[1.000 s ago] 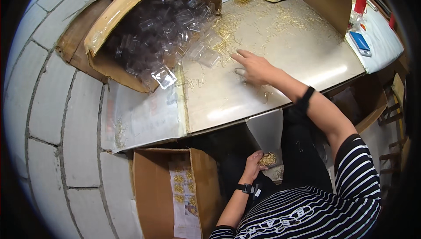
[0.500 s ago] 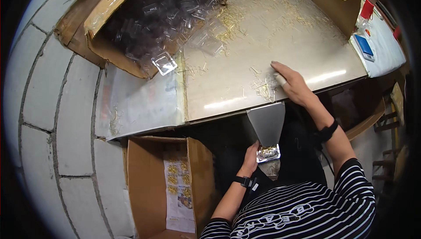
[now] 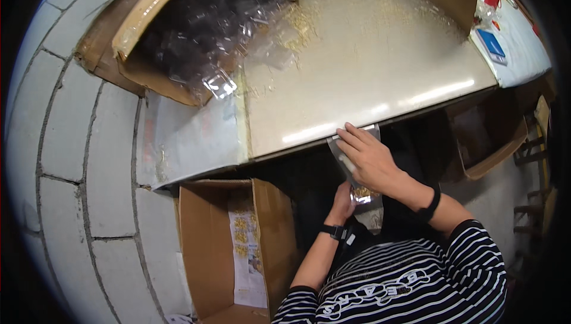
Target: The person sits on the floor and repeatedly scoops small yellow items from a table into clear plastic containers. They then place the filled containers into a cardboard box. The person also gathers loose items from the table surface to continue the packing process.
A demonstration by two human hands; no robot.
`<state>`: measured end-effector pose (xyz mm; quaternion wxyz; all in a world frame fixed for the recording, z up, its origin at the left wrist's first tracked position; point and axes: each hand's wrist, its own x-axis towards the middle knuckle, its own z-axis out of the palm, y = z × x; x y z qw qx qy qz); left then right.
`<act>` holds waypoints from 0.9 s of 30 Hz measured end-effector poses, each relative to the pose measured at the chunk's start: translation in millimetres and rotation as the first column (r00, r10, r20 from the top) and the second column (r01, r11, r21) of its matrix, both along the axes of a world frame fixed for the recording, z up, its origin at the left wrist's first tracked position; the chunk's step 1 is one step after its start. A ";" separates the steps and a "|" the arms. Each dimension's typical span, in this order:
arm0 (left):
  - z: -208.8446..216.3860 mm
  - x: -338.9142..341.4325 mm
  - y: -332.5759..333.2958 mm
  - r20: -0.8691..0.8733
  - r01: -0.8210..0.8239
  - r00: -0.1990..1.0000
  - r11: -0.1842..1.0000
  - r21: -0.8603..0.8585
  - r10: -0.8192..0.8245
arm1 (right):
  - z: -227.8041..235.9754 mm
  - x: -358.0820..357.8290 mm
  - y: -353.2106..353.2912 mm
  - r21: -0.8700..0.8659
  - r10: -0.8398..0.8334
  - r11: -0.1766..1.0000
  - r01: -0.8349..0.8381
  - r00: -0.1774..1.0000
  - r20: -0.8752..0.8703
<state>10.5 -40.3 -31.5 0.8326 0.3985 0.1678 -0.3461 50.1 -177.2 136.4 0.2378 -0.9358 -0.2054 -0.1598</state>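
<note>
Below the table's front edge, my left hand (image 3: 342, 201) is closed on the side of a small clear plastic box (image 3: 364, 195) with gold-coloured wire hooks inside. Above the box a grey sloping chute (image 3: 336, 145) hangs from the table edge, narrowing downward. My right hand (image 3: 373, 163) lies over this chute, fingers stretched out and fairly flat, pointing up toward the table. White tape wraps one of its fingers. It hides much of the chute and part of the box, and any hooks beneath it cannot be seen.
A big cardboard box (image 3: 128, 35) of clear plastic boxes lies tipped at the table's back left. Loose gold hooks (image 3: 302, 30) scatter beside it. A lower carton (image 3: 205, 247) holds gold bundles on paper. At right are a blue-and-white device (image 3: 491, 46) and another carton (image 3: 493, 151).
My right hand has swept from the tabletop down onto the chute. The small pile of hooks at the table's front edge no longer shows there. My left hand keeps the plastic box below.
</note>
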 end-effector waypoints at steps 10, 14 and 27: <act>27.9 -23.5 5.5 -0.034 0.077 0.996 0.993 -0.090 -0.080 | -3.7 -85.2 -77.3 0.300 -0.026 0.938 0.174 0.897 -0.441; 27.1 -34.6 17.8 0.029 0.201 0.980 0.974 -0.101 -0.199 | -23.0 -94.4 -70.5 0.366 0.054 0.913 0.183 0.833 -0.551; 80.8 -28.3 3.7 0.117 -0.066 0.991 0.998 -0.012 0.067 | -29.6 -99.5 -15.8 0.074 0.249 0.968 -0.240 0.956 -0.153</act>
